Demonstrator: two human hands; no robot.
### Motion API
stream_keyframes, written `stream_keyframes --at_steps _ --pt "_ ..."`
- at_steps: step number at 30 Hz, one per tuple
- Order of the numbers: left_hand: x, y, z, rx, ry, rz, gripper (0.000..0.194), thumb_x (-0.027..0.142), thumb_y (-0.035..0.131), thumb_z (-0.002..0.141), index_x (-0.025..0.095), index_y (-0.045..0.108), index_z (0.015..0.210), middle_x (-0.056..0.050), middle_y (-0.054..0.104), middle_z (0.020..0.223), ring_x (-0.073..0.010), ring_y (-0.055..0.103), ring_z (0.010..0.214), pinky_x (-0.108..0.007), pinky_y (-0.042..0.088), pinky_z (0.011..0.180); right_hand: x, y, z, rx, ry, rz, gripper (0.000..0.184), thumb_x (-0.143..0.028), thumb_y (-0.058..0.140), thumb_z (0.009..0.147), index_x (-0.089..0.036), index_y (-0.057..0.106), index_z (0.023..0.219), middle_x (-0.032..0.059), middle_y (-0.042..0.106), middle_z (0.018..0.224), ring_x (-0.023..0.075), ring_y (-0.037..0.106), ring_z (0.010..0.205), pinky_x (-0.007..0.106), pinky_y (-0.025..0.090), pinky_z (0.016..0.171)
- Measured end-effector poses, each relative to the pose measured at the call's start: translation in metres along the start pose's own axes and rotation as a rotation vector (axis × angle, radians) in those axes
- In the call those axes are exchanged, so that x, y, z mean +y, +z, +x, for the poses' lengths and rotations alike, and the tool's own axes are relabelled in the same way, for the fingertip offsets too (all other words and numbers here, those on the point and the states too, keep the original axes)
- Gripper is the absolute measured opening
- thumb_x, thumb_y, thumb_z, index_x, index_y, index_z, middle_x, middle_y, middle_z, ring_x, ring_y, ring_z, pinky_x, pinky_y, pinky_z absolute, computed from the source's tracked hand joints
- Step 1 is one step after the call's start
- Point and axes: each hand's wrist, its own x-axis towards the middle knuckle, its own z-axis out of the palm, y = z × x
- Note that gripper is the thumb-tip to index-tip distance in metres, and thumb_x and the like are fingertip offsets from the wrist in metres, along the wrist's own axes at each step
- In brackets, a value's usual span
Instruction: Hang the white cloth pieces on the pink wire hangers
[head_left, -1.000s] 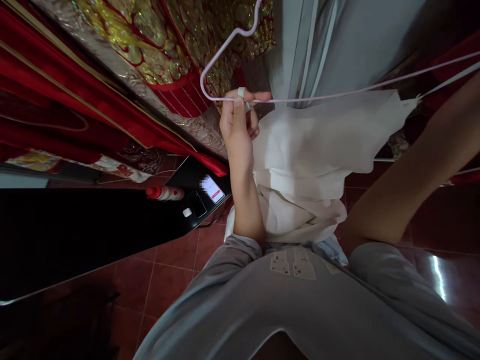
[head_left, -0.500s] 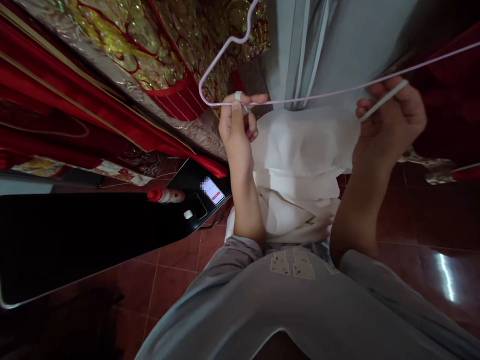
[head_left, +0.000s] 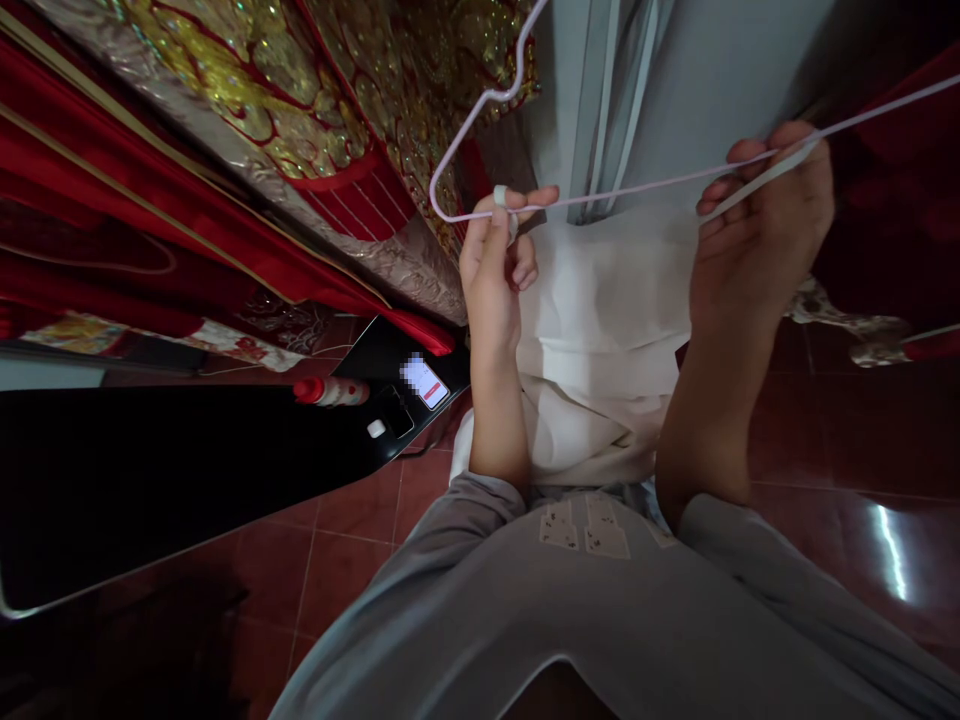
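Observation:
A thin pale wire hanger [head_left: 622, 187] stretches across the upper middle of the view. My left hand [head_left: 496, 262] pinches its left end between thumb and forefinger, with a white band on one finger. My right hand [head_left: 757, 235] is closed round the hanger's right side and a white strap. White cloth [head_left: 600, 330] hangs from the hanger between my forearms and reaches down to my grey top.
Red and gold embroidered garments [head_left: 247, 130] hang at the left and top. A black table [head_left: 150, 470] at the left bears a red-capped bottle [head_left: 331, 391], a lit phone [head_left: 424, 382] and a small white object [head_left: 376, 428]. Red floor tiles [head_left: 847, 450] lie below. Grey panel [head_left: 675, 90] behind.
My right hand has come into view and closed on the hanger's right side. The hanger and my left hand have shifted right and slightly up, and the white cloth has gathered between my arms.

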Motion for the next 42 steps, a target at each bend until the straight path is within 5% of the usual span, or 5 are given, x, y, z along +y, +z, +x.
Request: stream_keyframes --at_steps 8,18,26,34,42 --pt "-0.002 -0.039 0.006 0.213 0.182 0.082 0.017 0.018 0.046 0.095 0.027 0.059 0.101 -0.001 0.068 0.106 -0.0135 0.042 0.047 -0.03 0.028 0.046 0.008 -0.004 0.001 -0.024 -0.018 -0.031 0.014 -0.025 0.049 0.086 -0.014 0.039 0.089 -0.0022 0.057 0.08 0.0019 0.053 0.056 0.015 0.041 0.054" --pt "-0.002 -0.065 0.013 0.475 0.316 0.295 0.016 0.013 0.055 0.093 0.026 0.064 0.093 0.0 0.065 0.113 -0.0223 0.059 0.106 -0.032 0.05 0.079 0.013 -0.008 0.001 -0.01 0.02 -0.151 0.015 -0.029 0.051 0.083 -0.017 0.043 0.087 -0.0019 0.057 0.088 0.0016 0.049 0.058 0.017 0.043 0.057" --pt "0.023 -0.049 0.016 0.091 0.398 0.327 0.017 0.007 0.064 0.089 0.022 0.063 0.097 0.002 0.057 0.128 -0.0228 0.042 0.129 -0.037 0.036 0.108 0.015 -0.01 0.002 -0.036 0.002 -0.076 0.015 -0.027 0.051 0.083 -0.016 0.042 0.087 -0.0007 0.057 0.085 0.002 0.049 0.055 0.018 0.038 0.054" --pt "0.045 -0.02 0.028 0.246 0.232 0.244 0.027 -0.014 0.06 0.082 0.012 0.059 0.076 -0.005 0.064 0.097 -0.0259 0.04 0.13 -0.03 0.039 0.103 0.014 -0.014 0.002 -0.084 0.03 -0.053 0.012 -0.025 0.053 0.081 -0.017 0.047 0.087 -0.0011 0.059 0.085 0.0028 0.049 0.054 0.019 0.039 0.055" --pt "0.05 -0.025 0.041 -0.055 0.437 0.456 0.049 -0.015 0.044 0.086 0.024 0.063 0.063 -0.003 0.057 0.081 -0.0226 0.059 0.105 -0.034 0.043 0.102 0.011 -0.014 0.001 -0.098 0.055 -0.064 0.011 -0.023 0.054 0.082 -0.017 0.046 0.085 -0.0027 0.059 0.084 0.0017 0.049 0.053 0.017 0.039 0.053"
